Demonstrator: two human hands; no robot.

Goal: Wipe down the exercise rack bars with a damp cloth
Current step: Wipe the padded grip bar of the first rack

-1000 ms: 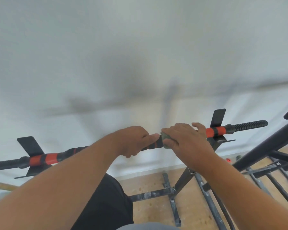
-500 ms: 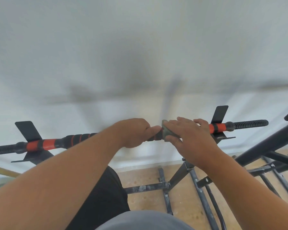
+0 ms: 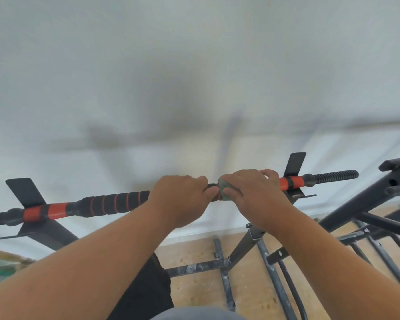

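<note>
A black and orange bar [image 3: 116,203] with foam grips runs across the view, resting in two black rack hooks. My left hand [image 3: 181,199] grips the bar near its middle. Right beside it, my right hand [image 3: 254,195] wraps a grey-green cloth [image 3: 223,189] around the bar, thumb underneath. Only a small fold of the cloth shows past my fingers. The bar's orange band and threaded end [image 3: 333,177] stick out to the right of my right hand.
Black rack hooks stand at the left [image 3: 24,192] and right [image 3: 295,162]. A slanted black frame [image 3: 360,204] crosses the right side. Rack feet and struts [image 3: 219,266] lie on the tan floor below. A white wall is close behind the bar.
My view has shifted, so the bar's left foam grip now shows beside my left hand. Both hands keep their hold at the bar's middle, right hand still on the cloth.
</note>
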